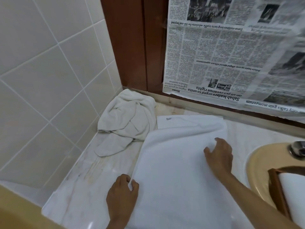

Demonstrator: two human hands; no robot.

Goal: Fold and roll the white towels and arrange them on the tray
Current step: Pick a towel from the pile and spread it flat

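Note:
A white towel point(173, 171) lies spread flat on the marble counter, with a folded flap and small label at its far edge. My left hand point(123, 194) pinches the towel's near left edge between thumb and fingers. My right hand point(218, 154) rests on the towel's far right part, its fingers bent over a small ridge of cloth. A crumpled off-white towel point(127, 119) sits in the back left corner. At the right edge, a wooden tray point(277, 189) holds a rolled white towel point(293, 192).
The tray rests over a beige sink point(257, 156) with a metal tap point(297, 148) at the far right. Tiled wall stands on the left. A wooden frame point(132, 47) and a newspaper-covered panel point(231, 47) close off the back. The marble counter point(79, 187) shows at the left.

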